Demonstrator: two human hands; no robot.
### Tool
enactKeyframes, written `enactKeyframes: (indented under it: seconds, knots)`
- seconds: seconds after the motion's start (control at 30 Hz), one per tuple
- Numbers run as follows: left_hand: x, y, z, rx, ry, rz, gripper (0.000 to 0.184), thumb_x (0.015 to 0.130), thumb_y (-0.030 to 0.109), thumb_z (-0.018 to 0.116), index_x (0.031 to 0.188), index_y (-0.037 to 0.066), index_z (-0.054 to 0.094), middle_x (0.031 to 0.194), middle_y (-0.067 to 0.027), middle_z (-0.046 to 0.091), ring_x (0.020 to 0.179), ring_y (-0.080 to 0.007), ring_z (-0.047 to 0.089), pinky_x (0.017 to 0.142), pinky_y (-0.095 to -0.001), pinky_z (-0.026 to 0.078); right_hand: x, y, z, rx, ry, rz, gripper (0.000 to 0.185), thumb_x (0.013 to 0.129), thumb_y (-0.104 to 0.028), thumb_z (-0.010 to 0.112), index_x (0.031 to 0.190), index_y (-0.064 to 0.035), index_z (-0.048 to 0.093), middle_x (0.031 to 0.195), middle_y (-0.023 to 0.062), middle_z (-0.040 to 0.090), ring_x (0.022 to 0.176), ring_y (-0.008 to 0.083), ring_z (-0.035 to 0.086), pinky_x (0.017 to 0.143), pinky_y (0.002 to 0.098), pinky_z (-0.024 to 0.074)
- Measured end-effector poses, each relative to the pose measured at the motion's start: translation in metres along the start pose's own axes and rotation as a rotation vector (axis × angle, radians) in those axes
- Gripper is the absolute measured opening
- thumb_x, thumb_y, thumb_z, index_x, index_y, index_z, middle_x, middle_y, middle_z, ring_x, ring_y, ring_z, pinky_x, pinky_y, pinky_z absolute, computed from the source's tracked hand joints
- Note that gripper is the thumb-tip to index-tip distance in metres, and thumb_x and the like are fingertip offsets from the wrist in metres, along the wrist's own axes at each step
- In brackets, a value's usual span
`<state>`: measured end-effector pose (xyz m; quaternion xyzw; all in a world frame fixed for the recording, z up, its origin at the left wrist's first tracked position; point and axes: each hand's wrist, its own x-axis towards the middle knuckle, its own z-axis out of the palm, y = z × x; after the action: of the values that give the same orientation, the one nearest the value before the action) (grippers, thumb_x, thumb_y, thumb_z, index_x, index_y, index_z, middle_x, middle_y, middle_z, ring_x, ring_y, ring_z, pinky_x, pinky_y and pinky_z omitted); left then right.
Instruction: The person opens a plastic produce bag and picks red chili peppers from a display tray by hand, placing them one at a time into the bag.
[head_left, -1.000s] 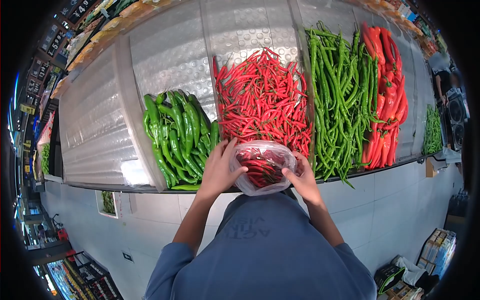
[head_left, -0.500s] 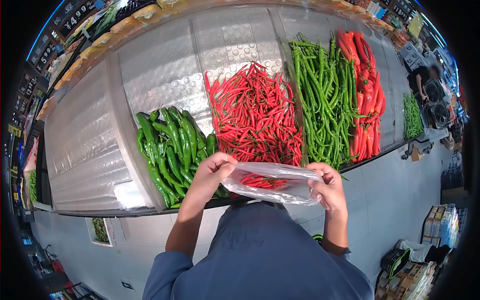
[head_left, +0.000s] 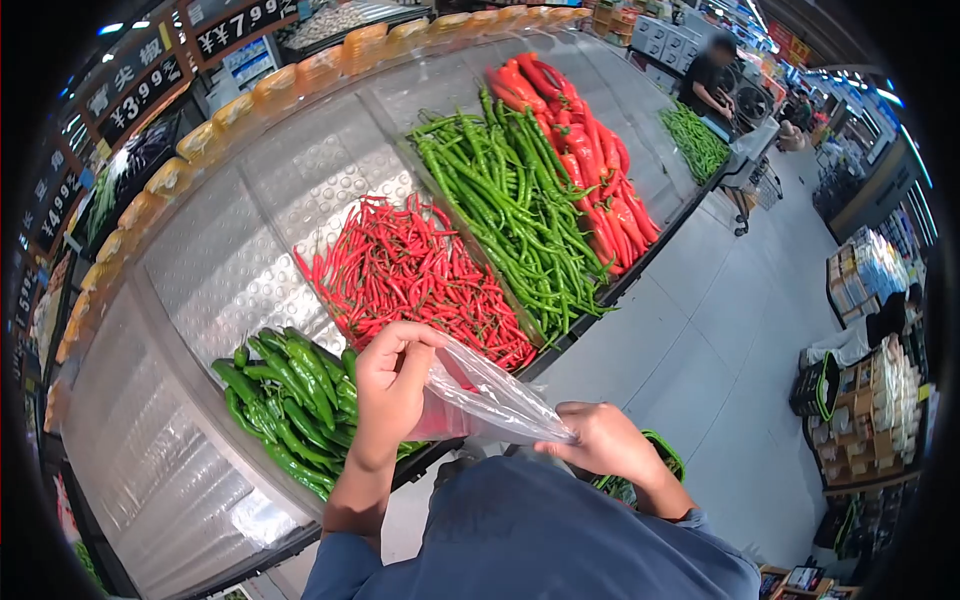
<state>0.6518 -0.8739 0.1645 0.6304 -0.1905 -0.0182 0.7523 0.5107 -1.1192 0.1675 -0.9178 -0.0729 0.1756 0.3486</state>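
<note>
A clear plastic bag is stretched between my two hands, in front of my body. My left hand pinches one end of its rim; my right hand is closed on the other end. Something red shows through the plastic near my left hand, too blurred here to make out. Just beyond the bag lies a pile of small red chilies. Left of them are thick green peppers, partly behind my left hand. Long thin green chilies and large red peppers lie farther right.
The sloped metal display stand has a dark front edge and a divider between the red and green chilies. A green-rimmed basket is beside my right forearm. A person stands at the far right end, near a shopping cart.
My view has turned to the right. My right hand has come lower and closer to me, so the bag slants now. Its mouth looks narrower, and the red chilies inside are less visible.
</note>
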Motion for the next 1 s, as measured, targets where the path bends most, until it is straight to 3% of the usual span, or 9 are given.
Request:
enactKeyframes:
  seconds: [0.13, 0.23, 0.3, 0.37, 0.47, 0.6, 0.7, 0.8, 1.0]
  knots:
    - [0.01, -0.002, 0.026, -0.137, -0.02, -0.035, 0.009, 0.104, 0.004, 0.058, 0.103, 0.004, 0.067, 0.084, 0.0042, 0.063, 0.071, 0.0002, 0.05, 0.06, -0.0192, 0.037, -0.022, 0.028, 0.012, 0.31, 0.272, -0.358, 0.018, 0.094, -0.017, 0.076, 0.098, 0.0013, 0.074, 0.107, 0.0142, 0.072, 0.097, 0.0296, 0.067, 0.081, 0.0385, 0.053]
    - [0.017, -0.014, 0.051, -0.252, -0.151, -0.142, 0.03, 0.105, 0.008, 0.056, 0.135, 0.004, 0.054, 0.102, -0.0052, 0.065, 0.084, -0.0126, 0.064, 0.073, -0.0262, 0.052, -0.037, 0.052, 0.02, 0.724, 0.276, -0.533, 0.023, 0.101, -0.019, 0.069, 0.103, 0.0038, 0.072, 0.111, 0.01, 0.072, 0.103, 0.0163, 0.064, 0.086, 0.0346, 0.0512]
    - [0.022, -0.027, 0.072, -0.299, -0.32, -0.196, 0.061, 0.105, 0.016, 0.057, 0.159, 0.01, 0.028, 0.122, -0.0134, 0.062, 0.104, -0.0244, 0.068, 0.09, -0.0365, 0.057, -0.053, 0.076, 0.031, 0.994, 0.241, -0.302, 0.021, 0.102, -0.019, 0.068, 0.104, 0.0016, 0.072, 0.113, 0.009, 0.071, 0.106, 0.0169, 0.064, 0.089, 0.0338, 0.0503]
    - [0.013, -0.062, 0.095, -0.27, -0.304, -0.187, 0.065, 0.105, 0.023, 0.059, 0.16, 0.008, 0.027, 0.134, -0.0161, 0.056, 0.116, -0.0252, 0.063, 0.096, -0.0398, 0.054, -0.067, 0.097, 0.038, 1.189, 0.243, -0.131, 0.021, 0.104, -0.022, 0.064, 0.105, -0.0023, 0.071, 0.123, 0.0108, 0.071, 0.111, 0.0187, 0.063, 0.094, 0.0346, 0.0492]
    - [-0.02, -0.131, 0.12, -0.204, -0.051, -0.209, 0.062, 0.106, 0.028, 0.059, 0.157, 0.009, 0.032, 0.138, -0.0151, 0.054, 0.123, -0.0251, 0.058, 0.101, -0.0409, 0.051, -0.088, 0.109, 0.037, 1.327, 0.524, -0.208, 0.024, 0.106, -0.025, 0.061, 0.105, -0.0023, 0.07, 0.131, 0.0151, 0.069, 0.114, 0.0195, 0.064, 0.094, 0.0351, 0.0499]
    - [-0.103, -0.22, 0.145, -0.301, 0.144, -0.811, 0.072, 0.102, 0.049, 0.06, 0.157, 0.013, 0.031, 0.151, -0.0176, 0.046, 0.134, -0.0337, 0.052, 0.105, -0.0496, 0.048, -0.125, 0.138, 0.037, 1.543, 0.846, -0.247, 0.03, 0.107, -0.028, 0.057, 0.109, 0.0004, 0.066, 0.142, 0.0231, 0.06, 0.126, 0.0334, 0.062, 0.107, 0.0482, 0.0499]
    - [-0.159, -0.258, 0.165, -0.413, -0.433, -1.202, 0.087, 0.096, 0.072, 0.051, 0.157, 0.014, 0.03, 0.156, -0.0195, 0.043, 0.142, -0.0408, 0.043, 0.112, -0.0593, 0.041, -0.142, 0.16, 0.05, 1.608, 0.936, -0.246, 0.036, 0.106, -0.029, 0.058, 0.122, 0.0028, 0.064, 0.14, 0.0222, 0.062, 0.126, 0.0335, 0.063, 0.107, 0.0489, 0.0503]
    - [-0.177, -0.266, 0.19, -0.666, -0.671, -1.264, 0.095, 0.092, 0.074, 0.053, 0.162, 0.017, 0.023, 0.164, -0.019, 0.031, 0.144, -0.0387, 0.041, 0.114, -0.0582, 0.038, -0.15, 0.17, 0.067, 1.6, 0.965, -0.235, 0.04, 0.106, -0.026, 0.058, 0.132, 0.0045, 0.061, 0.136, 0.019, 0.065, 0.127, 0.0308, 0.062, 0.109, 0.0462, 0.0477]
    - [-0.184, -0.274, 0.228, -0.783, -0.802, -1.208, 0.107, 0.082, 0.084, 0.055, 0.164, 0.024, 0.021, 0.166, -0.0098, 0.029, 0.15, -0.0361, 0.033, 0.118, -0.0619, 0.031, -0.152, 0.142, 0.112, 1.696, 1.091, -0.259, 0.046, 0.102, -0.026, 0.065, 0.139, 0.0001, 0.055, 0.132, 0.0145, 0.067, 0.119, 0.0249, 0.064, 0.101, 0.0434, 0.051]
